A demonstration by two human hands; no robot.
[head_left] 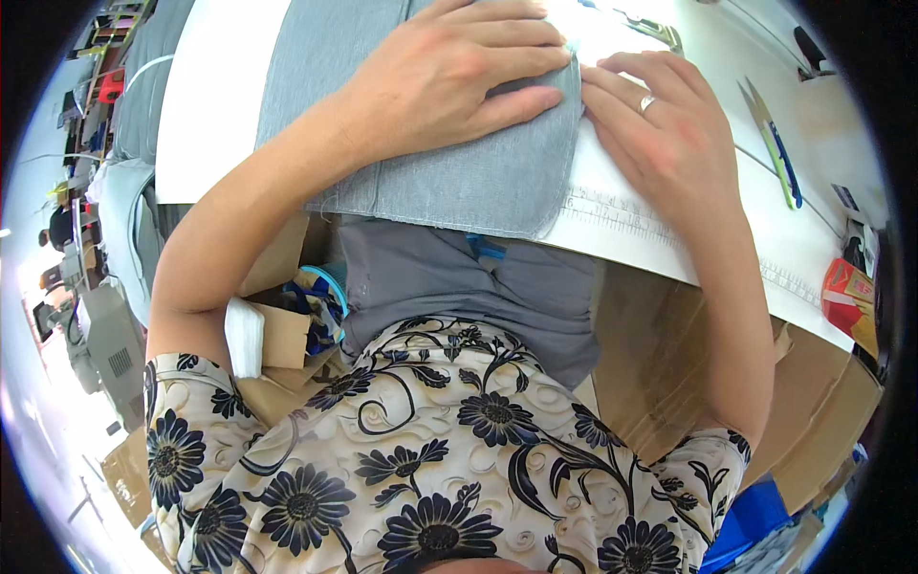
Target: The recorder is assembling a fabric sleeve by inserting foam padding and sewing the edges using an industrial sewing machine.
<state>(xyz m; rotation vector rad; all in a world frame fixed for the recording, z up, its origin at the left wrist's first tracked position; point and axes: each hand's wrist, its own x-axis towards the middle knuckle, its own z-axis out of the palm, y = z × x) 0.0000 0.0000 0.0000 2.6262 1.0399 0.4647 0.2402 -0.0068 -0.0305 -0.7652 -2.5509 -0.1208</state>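
A grey woven-fabric panel with a rounded corner (459, 182) lies at the near edge of a flat white tabletop (220, 86). The bare left hand (459, 72) rests flat, fingers extended, holding nothing; the bare right hand (665, 124), loosely curled, meets the panel's right side, its grip unclear. Even palm pressure should prevent puckering.

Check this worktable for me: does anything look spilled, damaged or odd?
I see no spill. The grey fabric looks slightly frayed along its lower edge, toward the left, where fine strands stray out. Left of the person's lap, a cardboard flap has a ragged edge, as if torn.
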